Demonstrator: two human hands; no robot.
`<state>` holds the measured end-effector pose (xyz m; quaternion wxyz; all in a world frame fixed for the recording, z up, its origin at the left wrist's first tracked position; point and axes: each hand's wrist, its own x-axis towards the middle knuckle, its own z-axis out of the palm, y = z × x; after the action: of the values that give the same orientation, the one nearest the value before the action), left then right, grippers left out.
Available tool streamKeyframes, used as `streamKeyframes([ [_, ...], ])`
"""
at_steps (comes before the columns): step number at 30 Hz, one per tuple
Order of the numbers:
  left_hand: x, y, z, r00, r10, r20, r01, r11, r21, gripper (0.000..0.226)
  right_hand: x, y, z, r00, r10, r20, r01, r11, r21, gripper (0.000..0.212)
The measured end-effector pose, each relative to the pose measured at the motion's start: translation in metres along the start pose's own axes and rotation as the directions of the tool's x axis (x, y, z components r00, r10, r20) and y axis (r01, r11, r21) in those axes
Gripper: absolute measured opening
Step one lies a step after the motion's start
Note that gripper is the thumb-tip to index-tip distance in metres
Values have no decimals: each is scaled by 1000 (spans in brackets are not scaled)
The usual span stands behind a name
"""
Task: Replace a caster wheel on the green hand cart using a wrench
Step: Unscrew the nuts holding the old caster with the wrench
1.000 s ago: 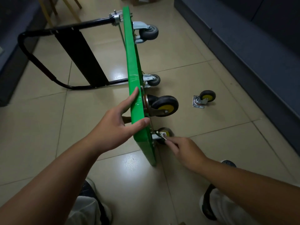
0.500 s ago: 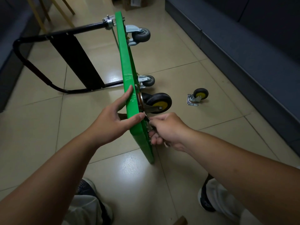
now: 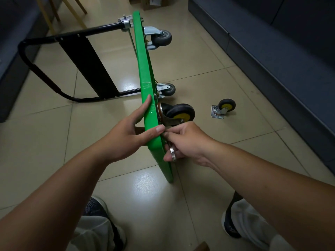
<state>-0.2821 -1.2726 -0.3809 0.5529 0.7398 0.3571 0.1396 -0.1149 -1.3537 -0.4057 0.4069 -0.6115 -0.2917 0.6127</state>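
**On the floor, at the cart's near end: wrench hand goes up to the caster plate**

Beside the near end of the green hand cart [image 3: 145, 69], which stands on its long edge on the floor [image 3: 54, 142] with its black handle [image 3: 23, 51] swung out to the left, our right hand [image 3: 184, 142] has come up. A second ago it was down at the caster by the floor. Now it is at the mounting plate of the upper yellow-hubbed caster [image 3: 179, 113].

Its grip is closed round the wrench [image 3: 172, 153]. Only a bright metal end shows below the fingers, and the working end is hidden against the deck's underside.

Our left hand [image 3: 125, 140] keeps its place on the deck's top edge. The thumb lies over the rim and the grip clasps the cart to hold it upright. A loose caster [image 3: 223, 108] lies on the floor well apart to the right, and grey casters [image 3: 161, 38] sit at the far end.

We take the shift to mean the work has passed to a fastener on this upper plate. Whether we are tightening or loosening it, we cannot tell. Wrench force could tip the cart sideways, so the left grip matters.
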Motion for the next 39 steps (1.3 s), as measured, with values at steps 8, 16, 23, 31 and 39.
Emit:
streamKeyframes([
  [8, 0, 1, 0, 1000, -9, -1, 9, 1000, -6, 95, 5, -5, 3, 999, 42, 20, -39, 992, -119, 22],
  [16, -1, -2, -4, 1000, -18, -18, 19, 999, 26, 96, 29, 90, -13, 924, -376, -67, 323, 863, -388, 45],
  [23, 4, -6, -2, 998, 7, -58, -6, 1000, 10, 96, 84, 128, -15, 738, -662, -133, 459, 637, -620, 52],
  [31, 4, -7, 1, 994, 39, -99, -31, 996, 80, 97, 58, 109, -39, 855, -511, 87, 395, 532, -749, 59],
  [39, -2, -8, 6, 999, 42, -26, -41, 998, 47, 118, -22, 69, -29, 993, 25, -118, -41, 990, -136, 16],
])
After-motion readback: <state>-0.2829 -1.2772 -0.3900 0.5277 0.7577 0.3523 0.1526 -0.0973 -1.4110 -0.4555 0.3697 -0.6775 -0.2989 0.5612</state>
